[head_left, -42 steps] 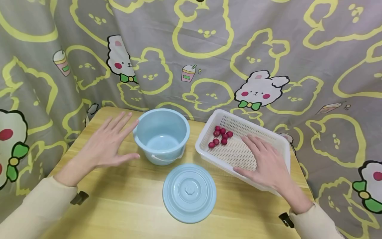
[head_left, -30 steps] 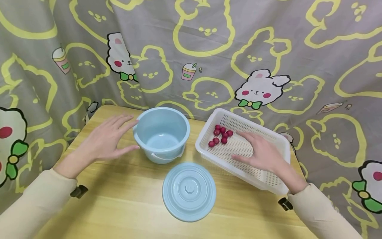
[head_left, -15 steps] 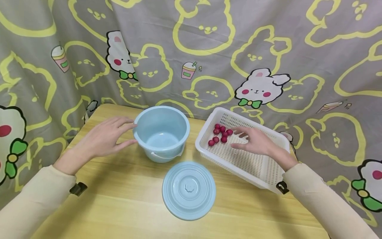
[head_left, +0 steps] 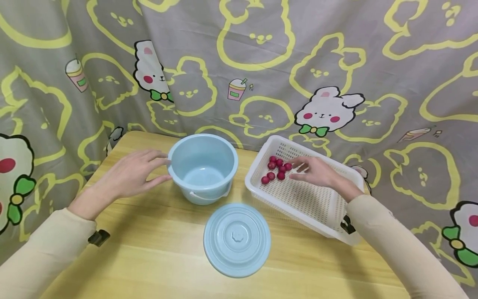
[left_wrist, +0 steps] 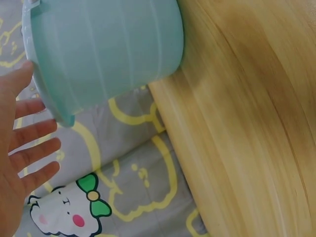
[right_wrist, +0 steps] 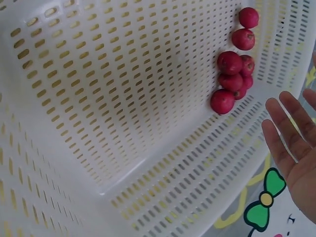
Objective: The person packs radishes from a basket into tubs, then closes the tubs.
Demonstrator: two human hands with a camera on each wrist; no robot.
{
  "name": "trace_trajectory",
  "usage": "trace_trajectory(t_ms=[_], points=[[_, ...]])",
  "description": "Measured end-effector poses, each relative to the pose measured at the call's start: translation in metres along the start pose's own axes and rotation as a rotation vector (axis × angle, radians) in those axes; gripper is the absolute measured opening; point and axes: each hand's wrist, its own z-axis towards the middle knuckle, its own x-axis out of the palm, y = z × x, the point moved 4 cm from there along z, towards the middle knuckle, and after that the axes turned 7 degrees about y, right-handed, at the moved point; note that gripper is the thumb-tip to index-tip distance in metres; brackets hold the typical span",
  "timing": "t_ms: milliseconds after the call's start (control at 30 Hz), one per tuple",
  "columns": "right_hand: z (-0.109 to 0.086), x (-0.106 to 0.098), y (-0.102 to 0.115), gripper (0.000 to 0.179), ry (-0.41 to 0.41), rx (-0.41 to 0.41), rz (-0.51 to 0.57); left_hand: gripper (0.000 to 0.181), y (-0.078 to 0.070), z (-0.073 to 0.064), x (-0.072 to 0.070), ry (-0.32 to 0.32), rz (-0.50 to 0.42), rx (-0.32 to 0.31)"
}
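My left hand is at the left side of a light blue plastic bucket, fingers and thumb spread with the fingertips at its rim. In the left wrist view the thumb overlaps the rim of the tilted-looking bucket. Several small round red, radish-like pieces lie together at the left end of a white perforated basket. Over that basket, my right hand has its fingertips beside the rightmost red piece, holding nothing. The right wrist view shows its fingers extended and apart from the cluster.
A round light blue lid lies flat on the wooden table, in front of the bucket and basket. The bucket's white handle hangs down at the front. A grey patterned curtain stands right behind the table.
My right hand has moved left across the basket towards the red pieces, its fingers bending a little. My left hand has lowered slightly and come to the bucket's rim. Bucket, lid and basket stay put.
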Motion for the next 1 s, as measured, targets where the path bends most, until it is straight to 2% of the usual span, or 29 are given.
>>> trace_trajectory(t_ms=[467,767,1000], points=[[0.023,0.009,-0.022,0.051,0.024,0.09,0.099,0.044,0.0,0.001,0.002,0.006,-0.005,-0.026],[0.035,0.02,-0.036,0.05,0.043,0.105,0.168,0.042,-0.001,0.0,0.001,0.012,-0.016,-0.024],[0.039,0.029,-0.045,0.046,0.065,0.118,0.256,0.043,-0.002,-0.001,0.001,0.032,-0.018,-0.047]])
